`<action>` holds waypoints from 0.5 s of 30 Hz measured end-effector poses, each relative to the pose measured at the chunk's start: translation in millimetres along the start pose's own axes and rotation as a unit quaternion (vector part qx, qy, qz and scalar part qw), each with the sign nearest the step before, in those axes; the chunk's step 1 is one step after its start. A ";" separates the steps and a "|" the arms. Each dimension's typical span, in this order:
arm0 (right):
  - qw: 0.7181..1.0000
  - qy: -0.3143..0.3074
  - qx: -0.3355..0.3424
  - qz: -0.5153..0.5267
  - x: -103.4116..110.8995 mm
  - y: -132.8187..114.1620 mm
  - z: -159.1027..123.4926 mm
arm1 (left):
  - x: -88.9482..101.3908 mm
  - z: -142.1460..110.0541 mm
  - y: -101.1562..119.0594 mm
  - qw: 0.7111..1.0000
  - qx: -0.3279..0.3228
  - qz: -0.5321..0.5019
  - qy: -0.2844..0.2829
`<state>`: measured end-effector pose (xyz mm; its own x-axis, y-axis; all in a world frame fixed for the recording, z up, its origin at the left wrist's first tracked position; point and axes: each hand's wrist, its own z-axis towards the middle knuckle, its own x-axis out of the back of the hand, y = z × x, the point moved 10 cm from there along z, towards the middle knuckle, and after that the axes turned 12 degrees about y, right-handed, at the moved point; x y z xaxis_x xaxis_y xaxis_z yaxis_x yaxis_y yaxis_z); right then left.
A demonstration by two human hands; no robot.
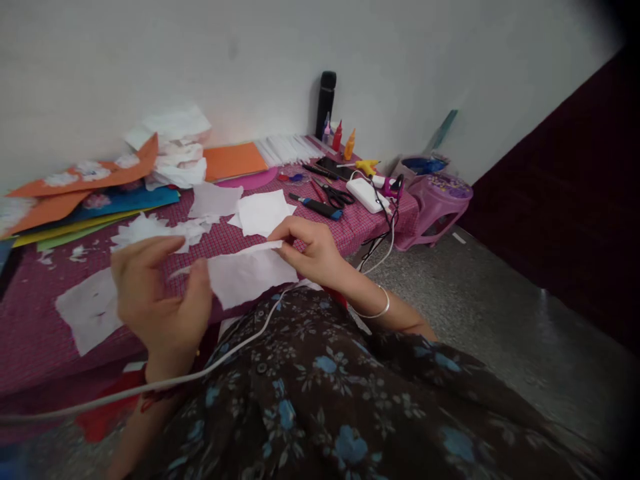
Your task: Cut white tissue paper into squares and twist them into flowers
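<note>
A thin white tissue sheet (pixel 250 272) is stretched between my two hands above the near edge of a low table covered in a pink checked cloth (pixel 30 313). My left hand (pixel 160 300) pinches the sheet's left end, fingers closed and slightly blurred. My right hand (pixel 313 250), with a bangle on the wrist, pinches the folded top right edge. More white sheets lie flat on the cloth, one (pixel 90 310) at the left and one (pixel 263 212) just beyond my right hand.
Coloured card sheets (pixel 95 200) and crumpled white paper (pixel 175 150) sit at the back left. Scissors (pixel 336 195), a blue cutter (pixel 316 205), a white power bank (pixel 367 195), glue bottles (pixel 343 139) and a black flask (pixel 325 103) stand at the right end. A purple stool (pixel 435 203) stands beyond.
</note>
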<state>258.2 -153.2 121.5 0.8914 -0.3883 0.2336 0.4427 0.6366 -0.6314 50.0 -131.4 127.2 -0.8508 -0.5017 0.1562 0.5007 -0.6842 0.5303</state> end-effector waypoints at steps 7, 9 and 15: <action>0.992 -0.021 0.116 -0.041 -13.1 -18.4 -8.0 | -43.8 -20.3 50.8 0.976 -0.141 -0.071 -0.153; 0.993 -0.031 0.114 -0.032 -14.8 -19.0 -8.3 | -45.8 -22.6 45.5 0.980 -0.114 -0.081 -0.141; 0.996 -0.074 0.004 0.044 -19.5 -7.6 -5.7 | -49.6 -34.9 -0.6 0.957 0.182 -0.145 -0.174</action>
<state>236.9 -154.2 117.6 0.9307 -0.2287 0.2855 0.3633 0.6695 -0.6479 97.5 -124.6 90.0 -0.9790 -0.0685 0.1921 0.2000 -0.5074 0.8382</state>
